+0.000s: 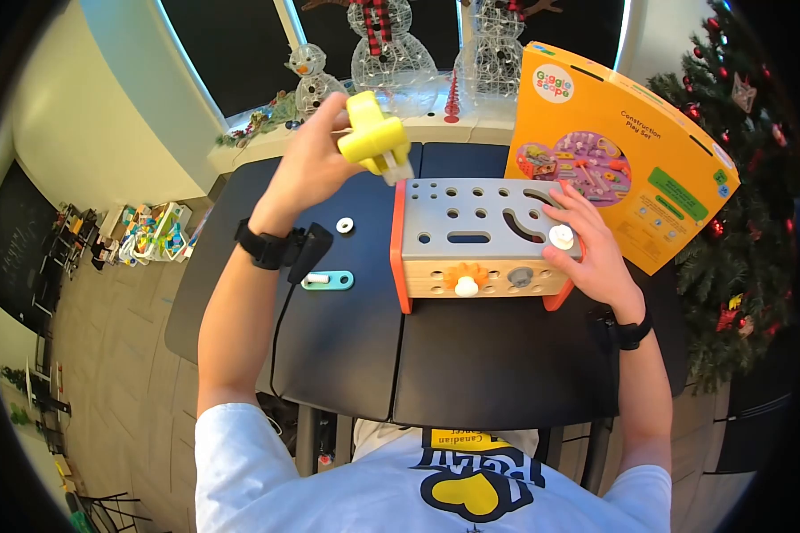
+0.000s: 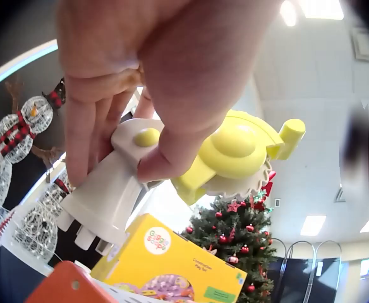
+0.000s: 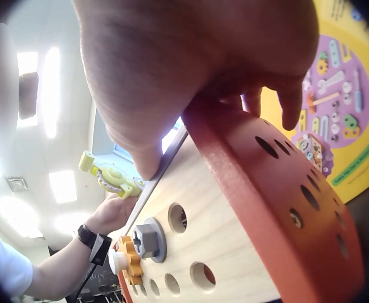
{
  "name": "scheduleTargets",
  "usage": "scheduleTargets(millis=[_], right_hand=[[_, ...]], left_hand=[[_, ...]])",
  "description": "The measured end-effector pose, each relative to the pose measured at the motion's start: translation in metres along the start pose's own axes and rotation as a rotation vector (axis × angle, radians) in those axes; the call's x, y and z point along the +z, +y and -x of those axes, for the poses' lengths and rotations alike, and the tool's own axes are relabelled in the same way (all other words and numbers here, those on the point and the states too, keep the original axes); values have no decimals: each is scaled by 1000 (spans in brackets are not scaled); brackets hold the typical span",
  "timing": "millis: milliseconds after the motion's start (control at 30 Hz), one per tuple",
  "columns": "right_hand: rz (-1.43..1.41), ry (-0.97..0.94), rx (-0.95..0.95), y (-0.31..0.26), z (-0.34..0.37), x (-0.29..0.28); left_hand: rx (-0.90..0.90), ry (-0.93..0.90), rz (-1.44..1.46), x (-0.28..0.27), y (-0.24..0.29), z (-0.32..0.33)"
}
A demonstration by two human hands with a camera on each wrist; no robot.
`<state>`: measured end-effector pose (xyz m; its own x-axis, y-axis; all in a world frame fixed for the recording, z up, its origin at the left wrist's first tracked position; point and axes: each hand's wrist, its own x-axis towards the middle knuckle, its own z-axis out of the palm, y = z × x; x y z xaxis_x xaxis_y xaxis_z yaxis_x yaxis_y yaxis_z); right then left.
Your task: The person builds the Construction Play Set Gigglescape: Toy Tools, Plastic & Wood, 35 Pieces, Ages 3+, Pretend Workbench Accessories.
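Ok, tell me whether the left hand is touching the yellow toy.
Touching. The left wrist view shows the left hand pinching the yellow toy, thumb against its grey part.

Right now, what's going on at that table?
Someone's left hand holds a yellow-and-white toy piece, raised near the left end of a toy workbench. The right hand rests on the bench's right end. An orange gear is on its front; a white ring and a turquoise strip lie on the table.
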<state>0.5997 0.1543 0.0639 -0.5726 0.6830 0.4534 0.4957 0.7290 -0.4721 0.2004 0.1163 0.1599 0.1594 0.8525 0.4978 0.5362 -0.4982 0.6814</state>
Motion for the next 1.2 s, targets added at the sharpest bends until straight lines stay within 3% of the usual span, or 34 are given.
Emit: scheduleTargets(millis=[100,200,467,1200], right_hand=[[-4,2,4,0,0,0],[-4,5,3,-1,0,0],[1,-1,3,1,0,0],[3,-9,10,0,0,-1]], left_hand=[[73,-57,94,18,-1,-8],[-69,-121,63,24,7,-13],[-86,-216,50,24,0,-18],[-49,-268,25,25,-8,-23]])
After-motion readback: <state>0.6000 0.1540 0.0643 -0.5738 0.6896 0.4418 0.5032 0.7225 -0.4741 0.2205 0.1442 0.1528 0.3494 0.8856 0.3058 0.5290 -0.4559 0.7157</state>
